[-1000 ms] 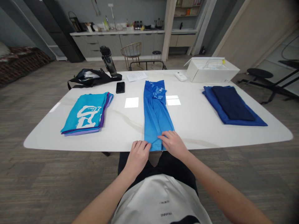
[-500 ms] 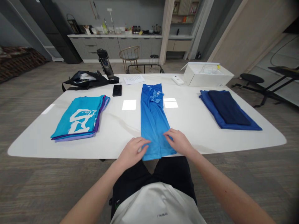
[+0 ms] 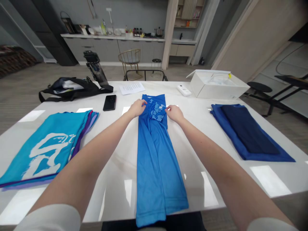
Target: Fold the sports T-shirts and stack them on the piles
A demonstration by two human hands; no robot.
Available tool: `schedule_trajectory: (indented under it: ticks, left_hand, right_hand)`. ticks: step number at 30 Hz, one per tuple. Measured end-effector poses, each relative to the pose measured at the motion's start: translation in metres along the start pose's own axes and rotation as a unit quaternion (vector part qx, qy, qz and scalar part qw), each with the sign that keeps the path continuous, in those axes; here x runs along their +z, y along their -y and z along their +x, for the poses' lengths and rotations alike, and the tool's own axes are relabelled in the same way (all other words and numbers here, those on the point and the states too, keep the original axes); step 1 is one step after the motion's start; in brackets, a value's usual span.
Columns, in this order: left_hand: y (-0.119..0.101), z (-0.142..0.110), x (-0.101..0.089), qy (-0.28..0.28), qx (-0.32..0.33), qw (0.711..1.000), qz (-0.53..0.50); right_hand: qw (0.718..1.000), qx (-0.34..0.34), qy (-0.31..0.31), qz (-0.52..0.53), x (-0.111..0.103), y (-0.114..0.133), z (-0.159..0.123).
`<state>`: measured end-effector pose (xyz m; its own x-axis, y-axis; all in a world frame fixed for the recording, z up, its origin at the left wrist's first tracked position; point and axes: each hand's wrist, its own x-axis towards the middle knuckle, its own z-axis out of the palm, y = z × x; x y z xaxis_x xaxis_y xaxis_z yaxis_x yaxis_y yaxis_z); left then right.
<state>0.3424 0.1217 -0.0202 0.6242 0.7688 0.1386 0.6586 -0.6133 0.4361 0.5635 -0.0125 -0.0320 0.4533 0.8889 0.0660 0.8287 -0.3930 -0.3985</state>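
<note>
A blue shirt [image 3: 156,160], folded into a long strip, lies lengthwise in front of me on the table. Its patterned sleeve [image 3: 157,110] is folded over near the far end, and the near hem hangs slightly past the table's edge. My left hand [image 3: 138,108] is at the strip's left edge near the far end, thumb and fingers closed on the cloth. On the other side, my right hand [image 3: 175,113] pinches the outer edge of the patterned sleeve. The fingertips partly cover the cloth they hold.
Left stands a stack of folded shirts [image 3: 55,141], turquoise on top. Dark blue folded clothes [image 3: 247,128] lie right. Farther back are a phone [image 3: 109,102], black bag [image 3: 74,89], bottle [image 3: 97,70], paper [image 3: 132,88], white device [image 3: 184,90] and white box [image 3: 216,85].
Both hands have moved away from me, from the shirt's near hem to its far end, and closed on its edges. My view has come closer to the table.
</note>
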Motion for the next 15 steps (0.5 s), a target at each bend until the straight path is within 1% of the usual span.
schedule_trajectory:
  ticks: [2,4,7,9,11,15]
  left_hand:
    - [0.007,0.039,0.010,-0.001,-0.009,0.999,0.041]
    - [0.013,0.071,0.019,0.000,-0.012,0.997,0.081]
    - [0.023,0.105,0.031,0.018,-0.004,0.990,0.139]
    - [0.031,0.119,0.036,0.038,-0.007,0.985,0.169]
    - [0.039,0.127,0.039,0.047,-0.018,0.982,0.181]
    - [0.050,0.135,0.042,0.035,-0.026,0.987,0.154]
  right_hand:
    - [1.000,0.008,-0.012,-0.019,0.008,-0.004,0.025]
    - [0.999,0.017,-0.010,-0.032,0.015,-0.009,0.043]
    - [0.999,0.024,0.019,-0.029,0.023,-0.014,0.056]
    - [0.999,0.012,0.031,-0.020,0.027,-0.016,0.059]
    - [1.000,0.002,0.024,-0.015,0.030,-0.016,0.060]
    - [1.000,0.007,0.011,-0.018,0.034,-0.016,0.062]
